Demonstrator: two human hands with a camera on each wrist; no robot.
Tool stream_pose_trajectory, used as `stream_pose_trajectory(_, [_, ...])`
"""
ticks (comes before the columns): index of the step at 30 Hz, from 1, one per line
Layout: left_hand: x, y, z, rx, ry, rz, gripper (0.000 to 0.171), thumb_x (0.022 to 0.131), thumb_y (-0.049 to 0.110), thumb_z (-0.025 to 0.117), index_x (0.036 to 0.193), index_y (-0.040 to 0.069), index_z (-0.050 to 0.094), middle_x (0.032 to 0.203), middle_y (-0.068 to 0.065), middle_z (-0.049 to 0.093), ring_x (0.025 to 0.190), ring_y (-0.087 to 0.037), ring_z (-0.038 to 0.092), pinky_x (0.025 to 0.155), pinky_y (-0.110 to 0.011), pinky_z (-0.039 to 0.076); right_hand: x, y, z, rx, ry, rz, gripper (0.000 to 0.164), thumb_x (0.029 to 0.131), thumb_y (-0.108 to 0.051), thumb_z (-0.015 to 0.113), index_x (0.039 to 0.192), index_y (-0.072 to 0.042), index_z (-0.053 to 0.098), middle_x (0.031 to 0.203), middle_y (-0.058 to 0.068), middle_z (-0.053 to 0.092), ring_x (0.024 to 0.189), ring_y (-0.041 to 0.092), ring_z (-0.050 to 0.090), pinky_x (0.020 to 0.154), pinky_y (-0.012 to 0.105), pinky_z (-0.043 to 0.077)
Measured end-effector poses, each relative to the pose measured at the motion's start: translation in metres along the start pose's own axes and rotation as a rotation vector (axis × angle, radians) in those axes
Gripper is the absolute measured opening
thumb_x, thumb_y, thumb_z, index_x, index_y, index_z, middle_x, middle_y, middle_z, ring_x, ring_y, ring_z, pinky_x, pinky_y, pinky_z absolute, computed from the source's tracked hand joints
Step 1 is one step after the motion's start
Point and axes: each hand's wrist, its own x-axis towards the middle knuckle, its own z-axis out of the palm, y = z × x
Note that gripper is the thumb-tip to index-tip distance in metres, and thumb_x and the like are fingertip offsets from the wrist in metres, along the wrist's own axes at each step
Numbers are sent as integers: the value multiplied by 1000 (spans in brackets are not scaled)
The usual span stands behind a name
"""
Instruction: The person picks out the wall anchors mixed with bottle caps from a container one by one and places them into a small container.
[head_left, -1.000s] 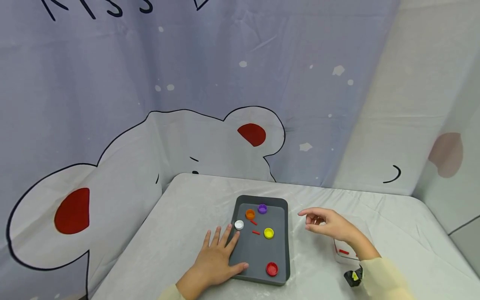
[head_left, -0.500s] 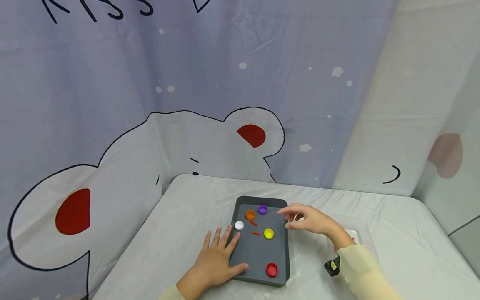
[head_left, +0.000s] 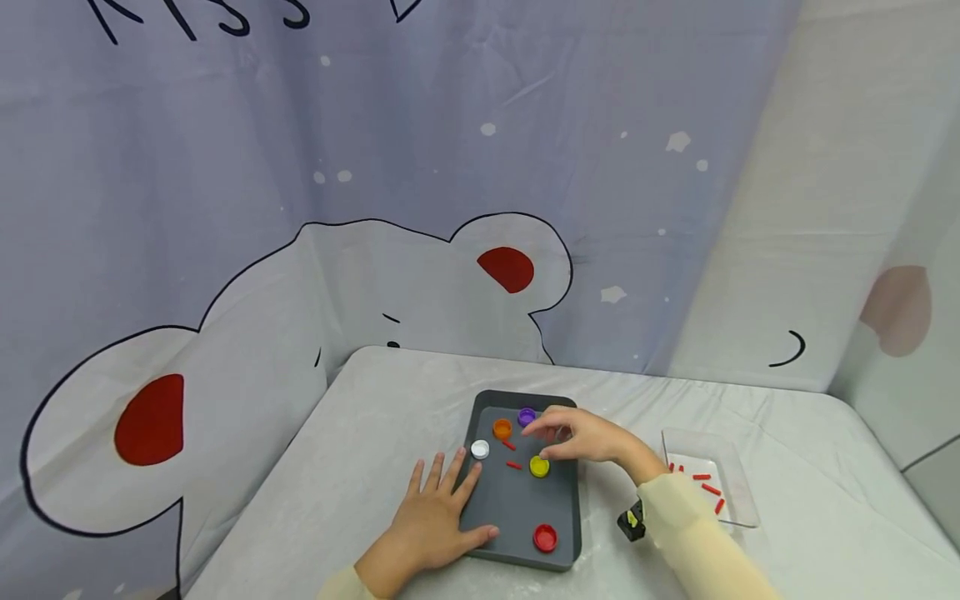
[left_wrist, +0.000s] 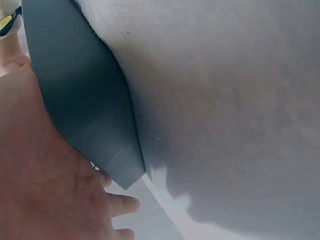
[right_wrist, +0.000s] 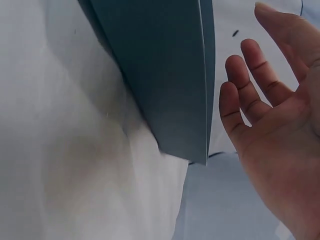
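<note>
A dark grey tray point(head_left: 517, 517) lies on the white-covered table. In it are several small round caps: purple point(head_left: 527, 416), orange point(head_left: 502, 429), white point(head_left: 480, 449), yellow point(head_left: 539, 466) and red point(head_left: 545, 537). Two thin red sticks point(head_left: 513, 465) lie loose between the caps. Fingers spread, my left hand point(head_left: 427, 517) rests at the tray's left edge with the thumb over its floor. Above the tray's right side hovers my right hand point(head_left: 581, 435), fingers loosely bent near the purple and yellow caps. No object shows in it in the right wrist view.
To the right of the tray stands a clear plastic box point(head_left: 742, 492) with several red sticks point(head_left: 711, 489) in it. The right sleeve point(head_left: 686, 517) covers part of its near side. A printed curtain point(head_left: 420, 133) rises behind the table.
My right hand has moved left, from beside the tray to over its right part, and the clear box has come into fuller view. The left hand, caps and loose sticks stay put.
</note>
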Motion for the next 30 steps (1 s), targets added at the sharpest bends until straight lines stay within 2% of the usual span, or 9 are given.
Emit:
stream_pose_trajectory(5, [1, -1, 0, 9, -5, -1, 96, 87, 84, 41, 160, 21, 33, 169, -11, 18, 153, -45, 16, 120, -66, 9, 12, 2, 6, -9, -44, 4, 39, 93, -18, 75, 130, -9, 69, 117, 17, 64, 104, 36, 60, 93, 43, 52])
stream_pose_trajectory(8, [1, -2, 0, 9, -7, -1, 96, 88, 84, 41, 160, 21, 33, 169, -11, 18, 153, -45, 15, 119, -66, 8, 19, 5, 10, -19, -68, 22, 38, 92, -20, 76, 128, -11, 70, 119, 15, 64, 105, 34, 60, 93, 41, 52])
stream_pose_trajectory(13, [-1, -1, 0, -3, -12, 4, 96, 88, 83, 42, 160, 20, 34, 169, -11, 18, 152, -45, 16, 119, -66, 8, 28, 9, 16, -53, -118, 44, 38, 91, -21, 77, 127, -12, 72, 117, 12, 65, 102, 26, 61, 89, 32, 52])
stream_pose_trajectory(18, [0, -1, 1, -10, -10, 5, 95, 88, 82, 44, 160, 20, 35, 169, -11, 19, 152, -46, 16, 119, -67, 9, 34, 14, 21, -79, -141, 52, 35, 88, -19, 80, 123, -12, 74, 112, 9, 64, 99, 23, 60, 88, 31, 52])
stream_pose_trajectory(24, [0, -1, -1, -16, -15, 5, 94, 89, 81, 44, 160, 20, 34, 169, -11, 18, 153, -46, 15, 119, -67, 7, 41, 18, 23, -121, -147, 81, 31, 88, -23, 80, 119, -17, 77, 111, 5, 65, 100, 21, 60, 90, 31, 51])
stream_pose_trajectory(30, [0, -1, -2, -17, -13, 11, 94, 89, 81, 43, 160, 20, 33, 169, -11, 18, 152, -46, 15, 119, -67, 7, 47, 18, 25, -201, -160, 121, 30, 87, -27, 81, 116, -24, 78, 109, -2, 64, 97, 14, 58, 88, 30, 50])
